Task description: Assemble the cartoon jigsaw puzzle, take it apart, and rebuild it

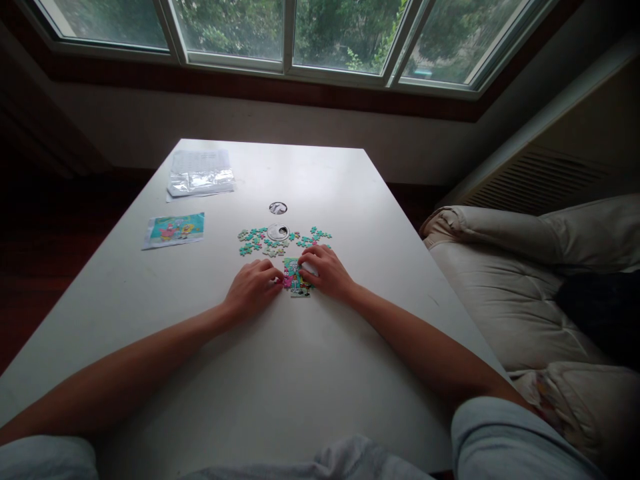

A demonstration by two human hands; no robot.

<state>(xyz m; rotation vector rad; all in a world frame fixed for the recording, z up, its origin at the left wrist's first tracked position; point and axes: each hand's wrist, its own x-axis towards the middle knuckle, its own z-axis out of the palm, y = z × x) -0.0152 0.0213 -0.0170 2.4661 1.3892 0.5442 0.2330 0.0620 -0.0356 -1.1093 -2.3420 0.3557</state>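
Observation:
A small, partly assembled jigsaw puzzle (294, 275) lies on the white table between my hands, with cartoon figures in teal, pink and yellow. My left hand (253, 288) rests at its left side, thumb and fingers closed at a pink jigsaw piece (287, 283) on that edge. From the right, my right hand (324, 268) curls over the upper right part of the puzzle, its fingertips and thumb against it. The fingers partly hide that side. Just beyond, loose jigsaw pieces (274, 252) in teal, pink and pale tones are spread around a round tin (278, 232).
Behind the tin lies a round lid-like disc (278, 208). A printed picture sheet (176, 229) is on the left of the white table (240, 393), with a clear plastic bag (201, 175) on papers farther back. A cushioned sofa (500, 293) stands along the right.

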